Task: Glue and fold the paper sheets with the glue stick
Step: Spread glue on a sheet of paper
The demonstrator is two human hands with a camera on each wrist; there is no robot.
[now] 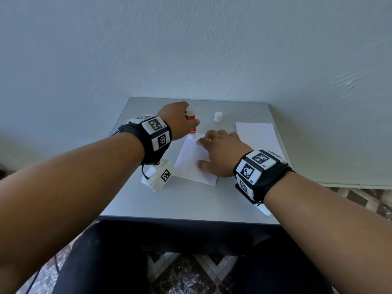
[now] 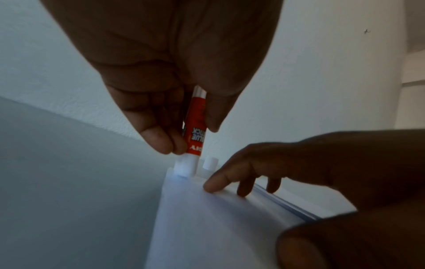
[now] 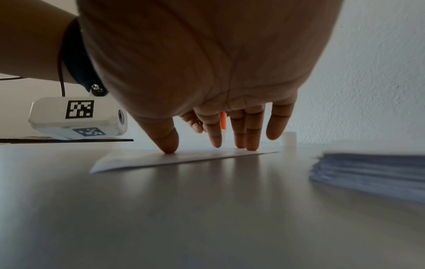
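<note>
A white paper sheet (image 1: 192, 162) lies in the middle of the grey table (image 1: 180, 202). My left hand (image 1: 180, 122) grips a red and white glue stick (image 1: 191, 123) upright, its uncapped tip down on the sheet's far left corner (image 2: 184, 167). My right hand (image 1: 220, 153) rests flat on the sheet, with straight fingers (image 3: 216, 138) and the thumb (image 3: 169, 142) pressing it to the table. The glue stick (image 3: 223, 122) shows as a thin orange strip behind those fingers. The sheet (image 2: 207, 227) fills the lower part of the left wrist view.
The glue stick's white cap (image 1: 218, 116) stands upright at the back of the table. A stack of white paper sheets (image 1: 257, 136) lies at the right, also seen as the stack (image 3: 368, 172) close by. A plain wall rises right behind the table.
</note>
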